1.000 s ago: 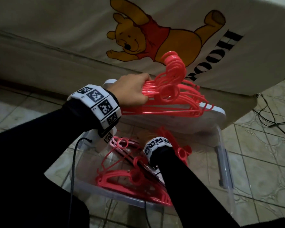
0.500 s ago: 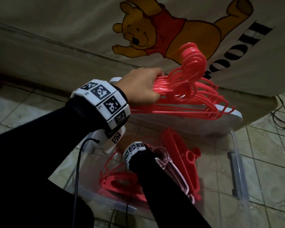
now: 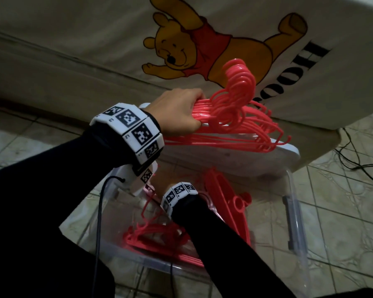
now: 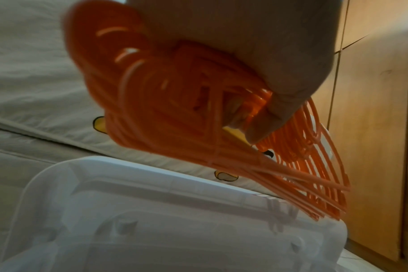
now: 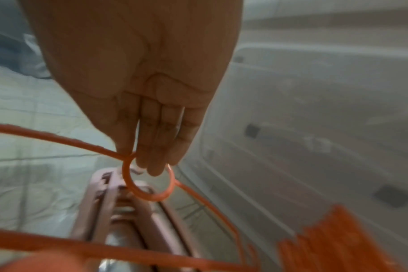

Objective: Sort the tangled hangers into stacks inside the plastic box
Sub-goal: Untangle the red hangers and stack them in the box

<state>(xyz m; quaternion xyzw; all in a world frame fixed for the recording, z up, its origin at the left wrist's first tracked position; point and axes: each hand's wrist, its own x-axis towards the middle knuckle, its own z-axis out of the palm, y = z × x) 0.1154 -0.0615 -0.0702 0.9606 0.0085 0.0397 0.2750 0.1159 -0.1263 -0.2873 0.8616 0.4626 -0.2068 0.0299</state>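
Left hand [image 3: 179,112] gripped a bunch of red hangers [image 3: 230,123] tight, held up over the white lid [image 3: 224,155] | Right hand [image 5: 138,77] was down inside the clear plastic box [image 3: 293,222], fingers [image 5: 151,139] hooked through the ring of one thin hanger [image 5: 149,182] | More hangers [image 3: 159,235] lay in the box | pink hanger [image 5: 119,208] sat just under the ring

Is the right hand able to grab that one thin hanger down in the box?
Probably yes. The right hand is already inside the plastic box, its fingers hooked through the thin hanger's ring, nothing between them.
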